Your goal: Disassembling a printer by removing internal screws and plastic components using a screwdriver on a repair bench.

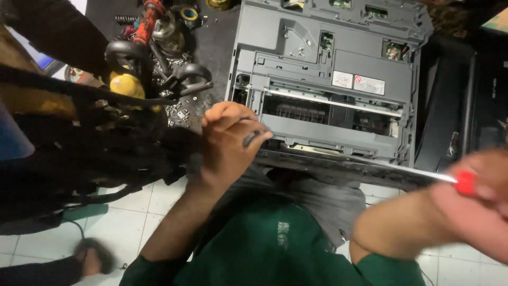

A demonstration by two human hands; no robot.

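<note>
Hands at an opened grey printer

The left hand (228, 139) has its fingers curled shut around a small dark part at the front edge of the dark counter (338, 168). The right hand (479, 204), blurred, grips a red-handled screwdriver (465, 182), its shaft pointing left along that edge. Just behind stands the grey plastic printer chassis (328, 79); loose screws and tools (169, 69) lie to its left

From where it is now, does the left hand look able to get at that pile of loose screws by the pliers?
Probably yes. The left hand rests at the bench edge, and the loose screws lie just beyond it with nothing between, though its fingers are closed around a small dark part.
</note>
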